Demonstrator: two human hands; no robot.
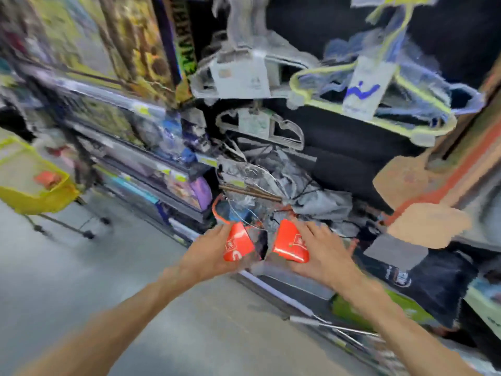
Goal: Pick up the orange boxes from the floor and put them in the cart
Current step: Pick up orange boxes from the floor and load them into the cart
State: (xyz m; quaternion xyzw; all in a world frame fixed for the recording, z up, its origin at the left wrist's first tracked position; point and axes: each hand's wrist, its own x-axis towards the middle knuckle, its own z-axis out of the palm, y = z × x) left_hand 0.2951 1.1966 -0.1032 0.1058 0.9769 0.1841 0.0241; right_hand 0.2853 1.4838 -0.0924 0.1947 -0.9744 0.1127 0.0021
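Smooth grey floor (81,280) | left hand (208,253) grip clasps glossy orange box (238,244) | right hand (322,253) grip clasps another orange box (290,244)

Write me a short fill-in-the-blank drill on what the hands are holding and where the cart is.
1. The left hand grips one ____ box.
2. The right hand holds a second box, so the number of boxes in hand is ____.
3. The yellow cart stands to the person's ____.
4. Inside the cart lies at least ____ orange item already.

Missing words: orange; two; left; one
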